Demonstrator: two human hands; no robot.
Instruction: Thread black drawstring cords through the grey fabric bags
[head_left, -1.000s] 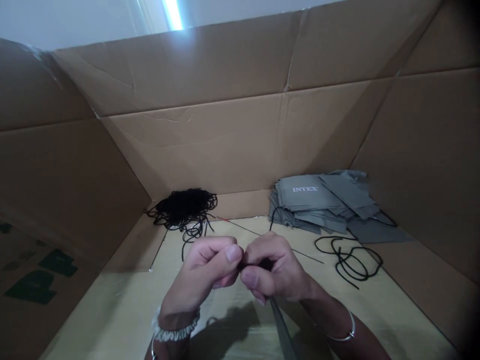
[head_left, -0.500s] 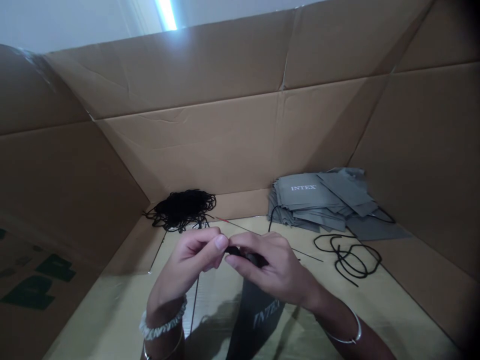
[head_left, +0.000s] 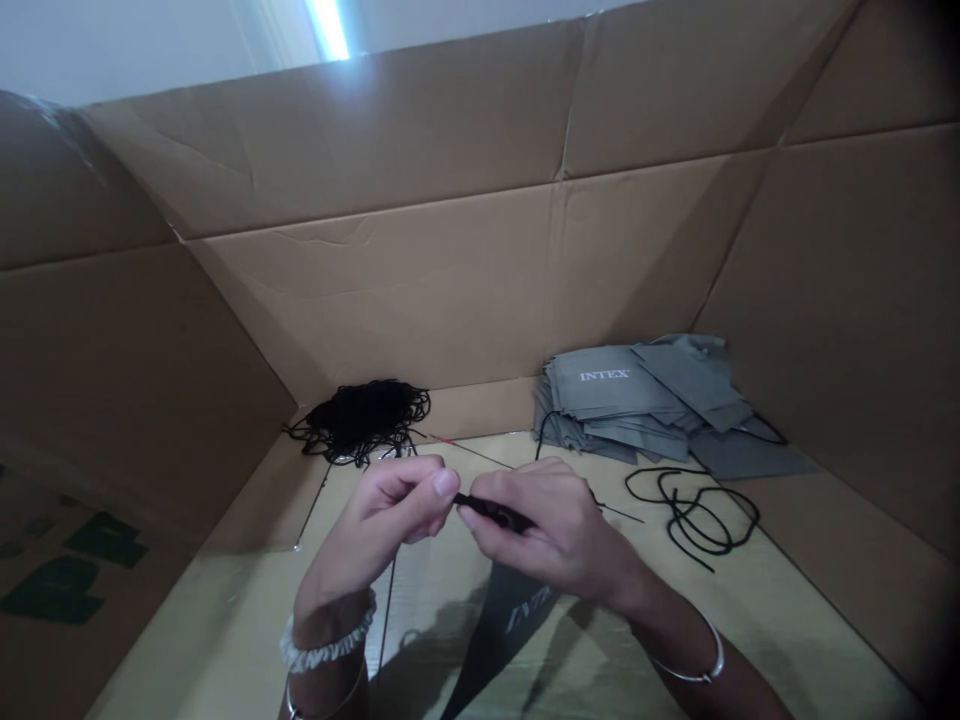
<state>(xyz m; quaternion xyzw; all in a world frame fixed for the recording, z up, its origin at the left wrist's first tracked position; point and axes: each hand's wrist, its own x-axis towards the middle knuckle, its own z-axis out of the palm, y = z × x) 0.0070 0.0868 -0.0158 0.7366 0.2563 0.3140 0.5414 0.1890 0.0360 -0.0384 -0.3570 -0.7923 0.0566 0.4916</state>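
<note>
Here we are, riding on the person's head: one camera tilted forward and down, right up close over the left hand [head_left: 371, 525] and right hand [head_left: 551, 535], looking out to the far cardboard wall [head_left: 375, 300].

Black cord [head_left: 491, 512] end hidden in right hand [head_left: 551, 530]; gray INTEX bag [head_left: 510, 625] at 6 o'clock cut off by bottom edge.

We see grey bags [head_left: 611, 390] with white INTEX lettering, a black cord tip [head_left: 495, 512], a black cord heap [head_left: 360, 420], black cord loops [head_left: 694, 510], plain brown cardboard [head_left: 390, 310] marked with dark green print [head_left: 56, 590], a white scrunchie [head_left: 326, 640] and a silver bangle [head_left: 690, 665]
</note>
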